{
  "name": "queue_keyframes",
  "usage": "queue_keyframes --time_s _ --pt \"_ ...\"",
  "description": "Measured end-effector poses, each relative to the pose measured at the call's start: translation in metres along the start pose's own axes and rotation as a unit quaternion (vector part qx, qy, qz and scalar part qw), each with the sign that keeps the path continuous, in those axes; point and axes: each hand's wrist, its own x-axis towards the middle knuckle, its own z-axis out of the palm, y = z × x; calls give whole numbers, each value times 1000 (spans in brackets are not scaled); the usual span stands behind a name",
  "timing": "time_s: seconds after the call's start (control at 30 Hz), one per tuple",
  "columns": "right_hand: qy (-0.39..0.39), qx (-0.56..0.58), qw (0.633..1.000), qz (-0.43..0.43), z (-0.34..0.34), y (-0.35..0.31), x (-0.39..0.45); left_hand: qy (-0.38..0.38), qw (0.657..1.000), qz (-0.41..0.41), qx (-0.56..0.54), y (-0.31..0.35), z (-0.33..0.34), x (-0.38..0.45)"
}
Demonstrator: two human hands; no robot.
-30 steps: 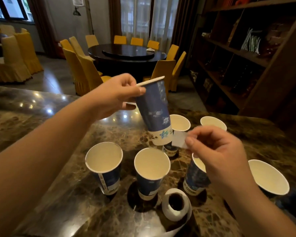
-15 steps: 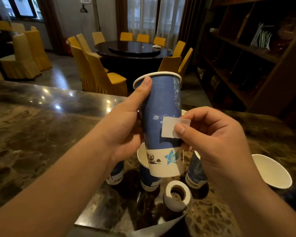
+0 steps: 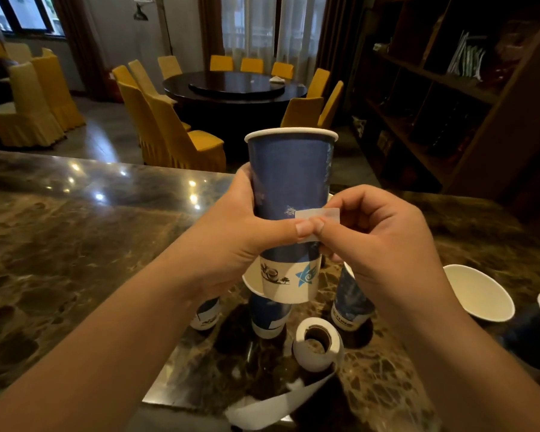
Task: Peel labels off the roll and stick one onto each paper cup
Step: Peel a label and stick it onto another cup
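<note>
A dark marble counter (image 3: 75, 244) spreads beneath both hands. Beyond the hands stands a round dark table (image 3: 234, 88) ringed by yellow chairs (image 3: 169, 126); off past the right hand rises a wooden shelving unit (image 3: 449, 104). The left hand (image 3: 234, 241) grips a tall blue paper cup (image 3: 289, 182) upright above the counter, fingers curled round its side, thumb lying across the front. The right hand (image 3: 384, 244), just beside it, pinches a white label (image 3: 320, 215) against the cup's blue wall, its thumb tip touching the left thumb. Below the hands several more cups (image 3: 351, 304) stand on the counter, and the label roll (image 3: 317, 349) lies under the right wrist, its backing strip (image 3: 278, 406) trailing toward the person.
</note>
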Motion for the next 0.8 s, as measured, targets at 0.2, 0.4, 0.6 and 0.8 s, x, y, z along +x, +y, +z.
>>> queue_keyframes --time_s 0.2,0.4,0.6,0.8 --pt "-15 -45 998 31 -7 2 9 -5 1000 -4 -26 -2 -1 1" --pt "-83 73 987 116 -13 9 15 -81 992 -25 -92 -6 0 2" --pt "-96 147 975 137 -15 16 17 -153 984 -31 -90 -4 -9 3" --pt "-86 117 987 73 -19 14 24 -163 986 -2 -32 6 -13 16"
